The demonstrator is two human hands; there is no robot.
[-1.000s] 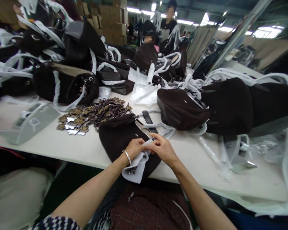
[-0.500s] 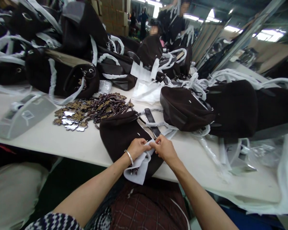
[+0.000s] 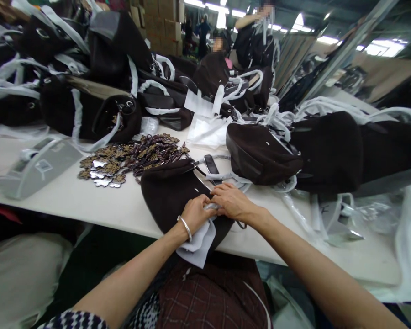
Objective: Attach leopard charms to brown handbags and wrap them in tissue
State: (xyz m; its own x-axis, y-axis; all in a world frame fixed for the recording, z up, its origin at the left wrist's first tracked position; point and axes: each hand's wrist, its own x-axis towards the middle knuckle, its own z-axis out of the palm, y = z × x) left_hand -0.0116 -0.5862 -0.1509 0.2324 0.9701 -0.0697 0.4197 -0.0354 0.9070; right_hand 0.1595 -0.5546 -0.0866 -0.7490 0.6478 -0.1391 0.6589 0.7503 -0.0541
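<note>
A dark brown bag (image 3: 167,192) lies at the table's front edge, its strap end pointing away from me. Over its front part hangs a white wrapping sheet (image 3: 200,244). My left hand (image 3: 196,212), with a silver bangle at the wrist, is closed on the upper end of this sheet. Right beside it, my right hand (image 3: 230,201) bends its fingers over the same spot, touching the wrapping; what its fingertips hold is hidden. Behind the hands, a black strap piece (image 3: 211,168) and a white-wrapped handle (image 3: 226,176) lie on the table.
A pile of patterned tags with braided cords (image 3: 133,157) is left of the bag. More brown bags (image 3: 260,153) stand behind and right. A clear plastic piece (image 3: 43,167) sits far left, plastic bags (image 3: 380,214) at right. People (image 3: 203,34) are in the background.
My right hand has turned flatter, with its knuckles up and its forearm swung outward to the right. My left hand stays at the sheet. A person in the background has raised an arm.
</note>
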